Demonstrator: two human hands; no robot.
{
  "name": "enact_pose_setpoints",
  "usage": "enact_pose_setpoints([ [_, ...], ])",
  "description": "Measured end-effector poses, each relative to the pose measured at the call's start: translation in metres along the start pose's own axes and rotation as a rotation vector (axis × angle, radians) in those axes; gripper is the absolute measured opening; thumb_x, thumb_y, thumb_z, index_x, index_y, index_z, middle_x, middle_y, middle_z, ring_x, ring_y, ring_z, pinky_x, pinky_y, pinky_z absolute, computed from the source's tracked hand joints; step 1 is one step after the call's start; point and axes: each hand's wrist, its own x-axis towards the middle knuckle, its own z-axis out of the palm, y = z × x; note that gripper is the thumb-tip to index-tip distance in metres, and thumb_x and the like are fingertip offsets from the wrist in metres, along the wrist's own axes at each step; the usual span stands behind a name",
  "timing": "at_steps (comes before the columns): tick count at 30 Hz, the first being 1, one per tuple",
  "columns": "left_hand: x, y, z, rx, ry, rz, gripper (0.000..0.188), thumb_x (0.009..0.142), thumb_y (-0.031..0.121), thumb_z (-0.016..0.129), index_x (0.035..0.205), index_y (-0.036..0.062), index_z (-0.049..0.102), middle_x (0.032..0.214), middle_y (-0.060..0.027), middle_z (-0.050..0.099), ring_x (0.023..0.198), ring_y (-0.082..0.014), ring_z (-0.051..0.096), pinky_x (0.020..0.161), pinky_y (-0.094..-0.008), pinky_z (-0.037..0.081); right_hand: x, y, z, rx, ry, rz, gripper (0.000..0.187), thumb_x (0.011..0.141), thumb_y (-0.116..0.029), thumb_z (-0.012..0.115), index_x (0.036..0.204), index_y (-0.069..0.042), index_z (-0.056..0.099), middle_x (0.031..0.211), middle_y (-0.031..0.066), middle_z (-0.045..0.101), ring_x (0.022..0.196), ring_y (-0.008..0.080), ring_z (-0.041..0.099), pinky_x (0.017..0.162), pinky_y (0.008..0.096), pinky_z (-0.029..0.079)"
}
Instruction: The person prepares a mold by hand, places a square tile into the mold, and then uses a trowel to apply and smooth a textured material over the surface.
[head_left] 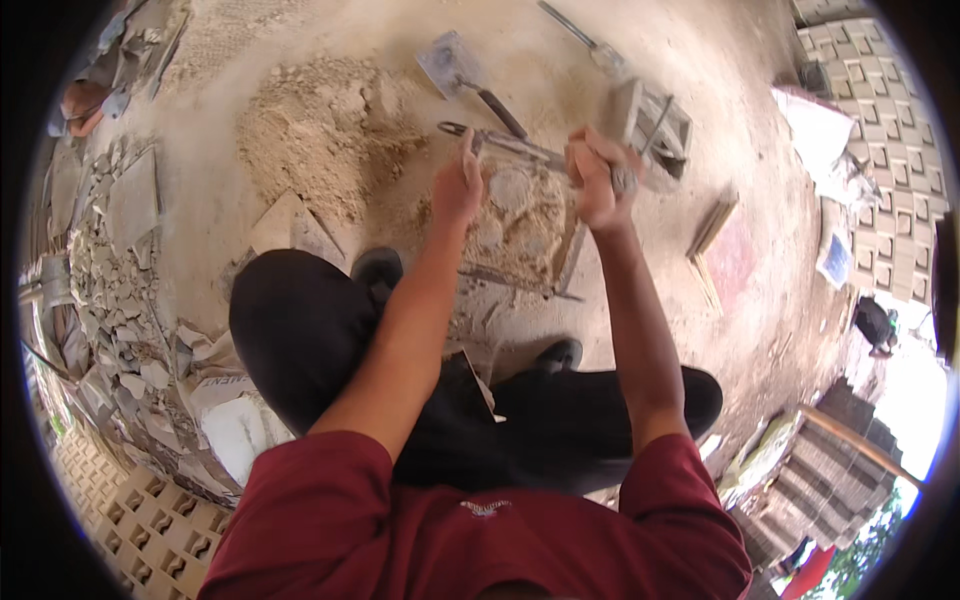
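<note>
A long, narrow metal bar (520,147) with a looped left end lies across the far side of a mould frame (568,262). My left hand (458,188) is closed around the bar near that loop. Farther right, my right hand (598,180) is closed at the bar's other end, slightly blurred. A rounded end pokes out beside its fist. Crumbly sandy mix (530,230) fills the frame, with paler round patches on its surface. Just beyond the bar lies a square-bladed trowel (448,65), its dark handle pointing toward the frame.
A heap of sand (320,130) spreads to the left. On the right are a grey box-shaped mould (655,125) and wood strips (712,228). A rod-like tool (570,25) lies at the back. Patterned blocks (868,130) stand stacked far right; rubble (120,290) covers the left.
</note>
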Motion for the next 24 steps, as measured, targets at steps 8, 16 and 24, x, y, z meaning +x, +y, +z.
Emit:
enact_pose_setpoints([
  [8, -0.010, -0.007, 0.003, 0.038, -0.004, -0.011, 0.052, 0.101, 0.039, 0.027, 0.145, 0.0152, 0.043, 0.094, -0.0182, 0.067, 0.083, -0.0383, 0.064, 0.073, -0.0457, 0.051, -0.005, -0.012, -0.013, 0.011, 0.068, 0.147, 0.026, 0.084, 0.000, 0.047, 0.059, -0.001, 0.041, 0.058, 0.0011, 0.044, 0.050, 0.0069, 0.036, 0.045, 0.0260, 0.027],
  [16, -0.006, -0.008, 0.000, 0.028, 0.030, 0.050, 0.052, 0.100, 0.037, 0.030, 0.144, 0.0136, 0.045, 0.119, -0.0206, 0.063, 0.101, -0.0391, 0.063, 0.084, -0.0441, 0.051, -0.005, -0.012, -0.006, 0.015, 0.120, 0.126, 0.028, 0.084, -0.002, 0.044, 0.056, -0.001, 0.040, 0.054, 0.0019, 0.041, 0.049, 0.0091, 0.033, 0.046, 0.0275, 0.028],
  [24, -0.001, -0.010, -0.002, 0.060, 0.038, 0.031, 0.051, 0.101, 0.037, 0.031, 0.143, 0.0124, 0.046, 0.088, -0.0192, 0.066, 0.076, -0.0354, 0.063, 0.069, -0.0439, 0.050, -0.002, -0.018, -0.019, 0.017, 0.086, 0.179, 0.032, 0.086, -0.005, 0.042, 0.055, -0.001, 0.039, 0.051, 0.0027, 0.038, 0.049, 0.0098, 0.032, 0.049, 0.0275, 0.028],
])
